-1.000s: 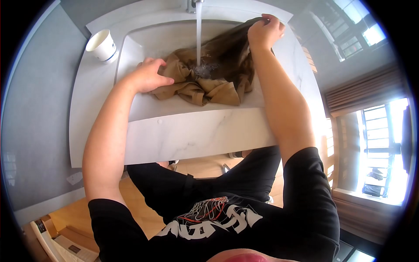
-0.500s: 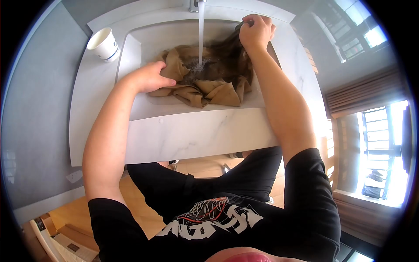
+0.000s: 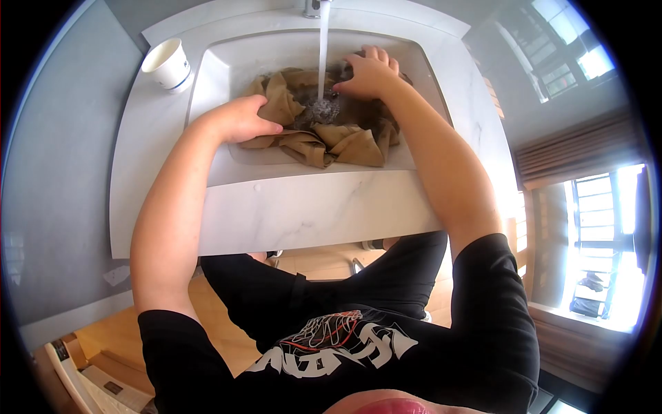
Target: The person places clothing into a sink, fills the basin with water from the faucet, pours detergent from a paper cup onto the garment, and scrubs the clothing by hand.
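Observation:
A brown garment or cloth (image 3: 355,143) lies bunched and wet in the white sink (image 3: 431,103), its far part dark under water. Water runs from the tap (image 3: 314,8) and splashes onto the middle of it. My left hand (image 3: 247,119) touches the cloth's left side, thumb and forefinger apart; the remaining fingers are hidden. Over the far right part of the cloth, my right hand (image 3: 372,72) is spread with its palm down, fingers apart and nothing gripped.
A white paper cup (image 3: 165,67) stands on the marbled counter (image 3: 138,145) left of the sink. The counter's front panel (image 3: 317,210) runs between my arms and the sink. A grey wall is at the left, a bright window (image 3: 600,241) at the right.
My right hand has let go of the dark, wet part of the cloth it held up at the sink's far right. It has moved down and left over the cloth. My left hand stays put.

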A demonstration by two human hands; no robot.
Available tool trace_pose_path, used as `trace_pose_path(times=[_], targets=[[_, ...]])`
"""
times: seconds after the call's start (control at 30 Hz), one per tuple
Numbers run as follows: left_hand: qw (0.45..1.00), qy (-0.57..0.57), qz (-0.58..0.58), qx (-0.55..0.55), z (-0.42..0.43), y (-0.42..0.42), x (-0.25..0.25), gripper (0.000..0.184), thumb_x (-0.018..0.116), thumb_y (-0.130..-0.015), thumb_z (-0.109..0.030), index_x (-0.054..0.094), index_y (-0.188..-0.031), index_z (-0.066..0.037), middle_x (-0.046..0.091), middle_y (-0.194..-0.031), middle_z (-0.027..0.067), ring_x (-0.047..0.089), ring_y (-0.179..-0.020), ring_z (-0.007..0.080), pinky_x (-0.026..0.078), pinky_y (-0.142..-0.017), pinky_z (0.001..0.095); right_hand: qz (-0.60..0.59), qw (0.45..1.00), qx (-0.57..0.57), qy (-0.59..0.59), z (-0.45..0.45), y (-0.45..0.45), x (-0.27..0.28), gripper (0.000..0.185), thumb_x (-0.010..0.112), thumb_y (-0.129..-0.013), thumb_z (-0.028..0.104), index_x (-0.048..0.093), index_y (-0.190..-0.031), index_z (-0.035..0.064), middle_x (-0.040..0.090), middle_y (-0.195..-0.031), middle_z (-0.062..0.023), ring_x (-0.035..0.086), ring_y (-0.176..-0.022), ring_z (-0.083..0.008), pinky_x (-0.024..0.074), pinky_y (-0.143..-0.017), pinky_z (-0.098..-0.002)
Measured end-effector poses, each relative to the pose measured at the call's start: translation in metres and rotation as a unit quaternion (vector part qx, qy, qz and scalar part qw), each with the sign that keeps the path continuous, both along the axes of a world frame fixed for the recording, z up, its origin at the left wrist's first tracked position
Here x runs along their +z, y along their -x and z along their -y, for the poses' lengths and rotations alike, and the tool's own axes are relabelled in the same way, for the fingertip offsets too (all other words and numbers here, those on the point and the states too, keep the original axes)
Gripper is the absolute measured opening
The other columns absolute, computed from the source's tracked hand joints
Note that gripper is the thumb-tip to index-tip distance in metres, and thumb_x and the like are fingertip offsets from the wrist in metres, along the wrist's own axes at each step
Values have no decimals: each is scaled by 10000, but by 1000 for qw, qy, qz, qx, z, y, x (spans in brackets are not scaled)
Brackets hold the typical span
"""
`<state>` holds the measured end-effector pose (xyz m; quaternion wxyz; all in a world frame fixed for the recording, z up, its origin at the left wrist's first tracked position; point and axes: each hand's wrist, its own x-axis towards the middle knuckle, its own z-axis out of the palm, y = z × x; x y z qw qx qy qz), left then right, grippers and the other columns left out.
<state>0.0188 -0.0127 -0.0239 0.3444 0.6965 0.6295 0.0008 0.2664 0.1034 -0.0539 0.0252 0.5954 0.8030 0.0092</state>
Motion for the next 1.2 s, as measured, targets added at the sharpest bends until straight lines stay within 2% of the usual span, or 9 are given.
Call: trace_pose_path(times=[0.03, 0.13, 0.17, 0.3, 0.5, 0.7, 0.9, 1.0, 1.2], targets=[[1000, 4, 1, -1, -1, 1, -1, 854, 719, -828, -417, 355, -1449, 43, 451, -1453, 224, 460, -1331, 309, 380, -1085, 350, 14, 999, 32, -9, 0, 3, -2, 848, 718, -741, 611, 431, -1459, 264, 238, -1594, -90, 107, -1491, -327, 124, -1155, -602], [1000, 13, 1, -1, 0, 0, 1, 860, 714, -828, -426, 349, -1454, 38, 445, -1459, 220, 456, -1336, 308, 377, -1088, 351, 30, 993, 111, 16, 7, 9, -4, 838, 705, -763, 598, 403, -1474, 272, 210, -1607, -72, 81, -1500, -319, 53, -1150, -653], [1000, 16, -2, -1, 2, -2, 6, 862, 713, -827, -429, 350, -1455, 37, 445, -1459, 220, 456, -1335, 308, 377, -1087, 350, 49, 990, 119, 60, 12, 12, 1, 855, 696, -786, 569, 339, -1503, 272, 204, -1612, -55, 70, -1505, -306, -4, -1138, -682], [1000, 5, -9, 0, 1, -1, 2, 865, 712, -824, -439, 352, -1455, 30, 451, -1454, 219, 463, -1329, 308, 384, -1082, 350, 92, 981, 135, 105, 14, 11, -4, 878, 687, -814, 519, 259, -1533, 254, 205, -1616, -24, 62, -1508, -287, -42, -1127, -695], [1000, 1, -14, 7, 0, -1, -1, 863, 717, -821, -435, 353, -1454, 27, 465, -1443, 216, 474, -1319, 311, 392, -1075, 352, 97, 981, 128, 105, 16, 12, -4, 872, 684, -828, 487, 217, -1542, 304, 216, -1613, -10, 89, -1505, -290, -46, -1117, -710], [1000, 6, -17, 5, 0, -1, 0, 865, 719, -820, -439, 356, -1454, 24, 462, -1445, 214, 470, -1322, 310, 389, -1078, 351, 106, 981, 133, 97, 13, 11, -8, 849, 673, -841, 463, 173, -1528, 437, 229, -1609, 2, 113, -1499, -309, -35, -1097, -737], [1000, -15, -5, 6, 1, -1, -2, 847, 731, -813, -424, 393, -1410, 72, 513, -1386, 238, 513, -1274, 318, 408, -1050, 355, 112, 980, 132, 102, 15, 12, -6, 834, 668, -844, 436, 185, -1524, 445, 252, -1602, 6, 116, -1498, -309, -47, -1096, -735], [1000, 4, -22, 2, 0, -1, -1, 868, 716, -821, -453, 358, -1453, 23, 460, -1447, 216, 462, -1329, 312, 384, -1082, 350, 107, 979, 130, 112, 17, 12, -4, 823, 667, -846, 439, 196, -1522, 443, 265, -1597, 8, 116, -1498, -310, -54, -1096, -733], [1000, 15, -17, 5, 1, -3, 3, 878, 719, -819, -455, 351, -1456, 23, 464, -1443, 219, 476, -1317, 311, 396, -1072, 353, 102, 980, 129, 114, 16, 12, -4, 814, 665, -847, 442, 207, -1520, 439, 278, -1592, 5, 115, -1498, -307, -58, -1098, -732]])
